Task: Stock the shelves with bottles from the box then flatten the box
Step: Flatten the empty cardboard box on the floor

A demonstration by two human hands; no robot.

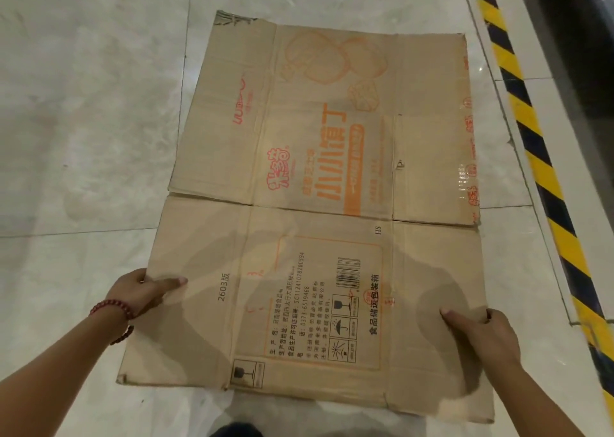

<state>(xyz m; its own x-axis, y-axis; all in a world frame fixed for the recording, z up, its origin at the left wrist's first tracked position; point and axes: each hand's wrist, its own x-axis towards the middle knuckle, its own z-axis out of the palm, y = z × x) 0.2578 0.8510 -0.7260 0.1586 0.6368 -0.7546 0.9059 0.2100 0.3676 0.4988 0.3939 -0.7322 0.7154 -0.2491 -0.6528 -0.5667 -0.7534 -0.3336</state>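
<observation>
Box (319,204) already flat on floor (83,104); left hand (139,292) pinches nine-o'clock edge, right hand (478,333) pinches four-o'clock edge. No bottles, shelves visible; task looks nearly finished.

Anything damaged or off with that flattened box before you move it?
The flattened brown cardboard box is worn: its far left corner is frayed and dark-smudged, and clear tape remnants cling to its right edge. The left hand and right hand grip its side edges. Nothing is spilled on the pale tiled floor.

Fingers of both hands (146,290) hide under the box (319,204); forearms leave the frame.
</observation>
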